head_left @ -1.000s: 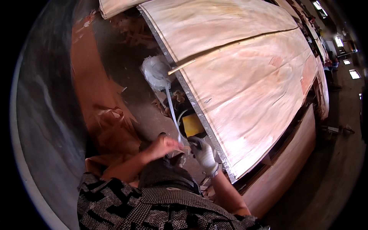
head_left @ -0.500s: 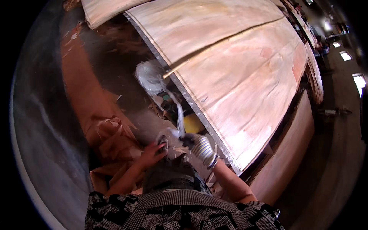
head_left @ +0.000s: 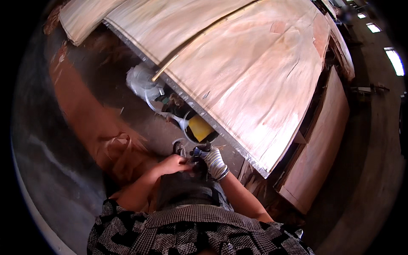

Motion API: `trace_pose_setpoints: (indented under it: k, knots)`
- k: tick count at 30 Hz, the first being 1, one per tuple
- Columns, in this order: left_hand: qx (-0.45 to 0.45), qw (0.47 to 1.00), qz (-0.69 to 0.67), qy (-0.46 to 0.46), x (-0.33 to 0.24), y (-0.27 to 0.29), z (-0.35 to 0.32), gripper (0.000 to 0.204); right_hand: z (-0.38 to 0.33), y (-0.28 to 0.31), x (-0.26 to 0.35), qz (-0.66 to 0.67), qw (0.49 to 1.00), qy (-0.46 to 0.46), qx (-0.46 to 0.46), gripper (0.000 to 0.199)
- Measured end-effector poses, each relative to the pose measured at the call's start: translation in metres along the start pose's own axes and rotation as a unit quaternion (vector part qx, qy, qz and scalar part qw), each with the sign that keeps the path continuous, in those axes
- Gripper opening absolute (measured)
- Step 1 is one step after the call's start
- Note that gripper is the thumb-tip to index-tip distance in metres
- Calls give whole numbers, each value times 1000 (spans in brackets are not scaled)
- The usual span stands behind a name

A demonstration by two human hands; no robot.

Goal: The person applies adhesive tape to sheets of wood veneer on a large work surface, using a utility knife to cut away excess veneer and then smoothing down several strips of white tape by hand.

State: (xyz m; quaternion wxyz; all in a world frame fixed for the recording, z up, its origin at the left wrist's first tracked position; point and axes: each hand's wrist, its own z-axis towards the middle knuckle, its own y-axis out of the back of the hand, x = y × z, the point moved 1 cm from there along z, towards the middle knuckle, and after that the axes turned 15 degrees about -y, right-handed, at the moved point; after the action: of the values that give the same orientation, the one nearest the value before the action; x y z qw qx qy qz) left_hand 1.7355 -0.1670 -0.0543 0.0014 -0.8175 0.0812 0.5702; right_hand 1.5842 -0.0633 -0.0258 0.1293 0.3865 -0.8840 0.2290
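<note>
My left hand [head_left: 173, 164], bare, reaches in front of my lap with its fingers bent together beside the right hand. What its fingertips pinch, if anything, is lost in dark shadow. Close on its right, my right hand [head_left: 215, 163] wears a striped glove with dark finger ends. Its fingers are curled, and I cannot make out what lies inside them. Beyond the hands, a pale translucent strip [head_left: 170, 115] runs from a clear plastic bundle [head_left: 144, 80] toward a dark bucket with a yellow thing [head_left: 199, 128] in it.
Large pale wood veneer sheets [head_left: 255, 80] lie on a raised surface ahead and right, with a thin wooden stick [head_left: 180, 54] across them. Another veneer stack [head_left: 316, 146] stands at right. Reddish-brown sheet material [head_left: 85, 100] covers the floor at left.
The view has shifted, so the veneer sits farther left and higher. Both hands have drawn closer together. The pale strip, earlier reaching the right hand, now hangs away from it near the bucket.
</note>
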Motion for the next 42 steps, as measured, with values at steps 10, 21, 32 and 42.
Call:
trace_pose_setpoints:
  k: [10, 21, 32, 42]
  knots:
    - [-154, 792, 589, -42, 53, -23, 115, 48, 111, 95, -20, -494, 818, 9, -294, 48]
    - [-105, 726, 679, 32, 57, -38, 133, 49, -323, 463, -365, 135, 408, -167, -887, 13]
    - [264, 922, 239, -153, -253, -244, 318, 50, -276, 486, -116, -213, 869, 112, -431, 17]
    - [-26, 972, 46, -229, -367, -331, 511, 19, -330, 572, 58, 270, 871, 362, -195, 23]
